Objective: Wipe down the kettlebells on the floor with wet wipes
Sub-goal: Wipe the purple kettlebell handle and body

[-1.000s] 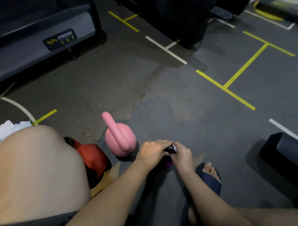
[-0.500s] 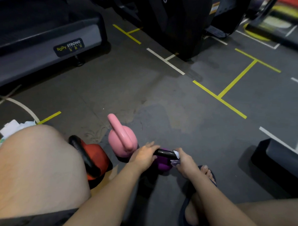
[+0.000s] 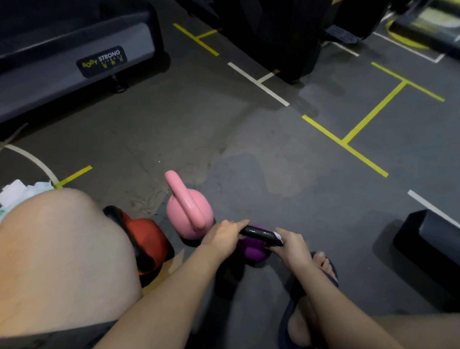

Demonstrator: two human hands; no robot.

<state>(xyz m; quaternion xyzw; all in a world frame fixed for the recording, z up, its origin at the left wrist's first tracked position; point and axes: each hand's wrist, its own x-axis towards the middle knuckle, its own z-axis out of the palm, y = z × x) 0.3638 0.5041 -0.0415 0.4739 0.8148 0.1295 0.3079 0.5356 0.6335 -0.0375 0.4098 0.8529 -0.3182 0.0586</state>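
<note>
A purple kettlebell (image 3: 250,250) with a black handle (image 3: 258,233) sits on the floor between my hands. My left hand (image 3: 225,236) grips the left end of that handle. My right hand (image 3: 290,245) grips the right end and pinches a white wet wipe (image 3: 278,236) against it; only a corner of the wipe shows. A pink kettlebell (image 3: 189,212) stands just left of the purple one. An orange kettlebell (image 3: 147,239) with a black handle sits further left, partly behind my knee.
Crumpled white wipes (image 3: 19,194) lie on the floor at far left. A treadmill (image 3: 70,61) runs along the upper left. Dark machine bases stand at the top centre (image 3: 277,31) and at the right edge (image 3: 436,249). My sandalled foot (image 3: 322,268) is by the purple kettlebell.
My hands have moved apart along the black handle, uncovering its middle and the purple body. The right hand with the wipe slid to the right end.
</note>
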